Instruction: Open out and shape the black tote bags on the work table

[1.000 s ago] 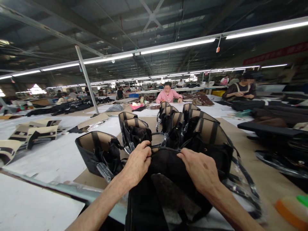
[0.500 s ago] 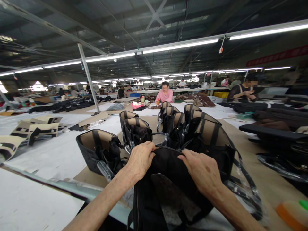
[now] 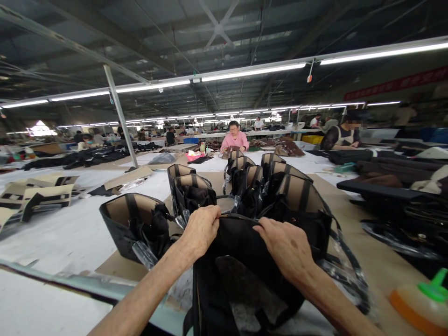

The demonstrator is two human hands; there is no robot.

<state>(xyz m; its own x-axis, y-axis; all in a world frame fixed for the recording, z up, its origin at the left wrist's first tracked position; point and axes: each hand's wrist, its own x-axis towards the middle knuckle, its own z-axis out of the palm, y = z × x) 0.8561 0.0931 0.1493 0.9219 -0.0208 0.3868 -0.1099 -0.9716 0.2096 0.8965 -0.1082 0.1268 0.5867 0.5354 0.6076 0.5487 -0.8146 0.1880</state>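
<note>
A black handbag (image 3: 241,238) stands at the near edge of the table, right in front of me. My left hand (image 3: 203,229) pinches its top rim on the left, thumb and fingers closed over the edge. On the right part of the same rim, my right hand (image 3: 285,242) grips with the fingers curled over it. The bag's lower part shows a dull greyish patch, and its inside is hidden from me. Just beyond stand several similar black bags with tan linings, among them one bag (image 3: 122,228) on the left and a larger one (image 3: 308,210) on the right.
Brown paper (image 3: 336,196) covers part of the white table (image 3: 105,242). A squeeze bottle (image 3: 423,303) with a green cap and orange contents stands at right. Cut pieces (image 3: 45,196) lie at left, dark material (image 3: 395,191) at right. A person in pink (image 3: 235,139) sits across.
The view has shifted slightly to the right, so things appear further left and more of the squeeze bottle shows. Both hands keep their hold on the bag's rim.
</note>
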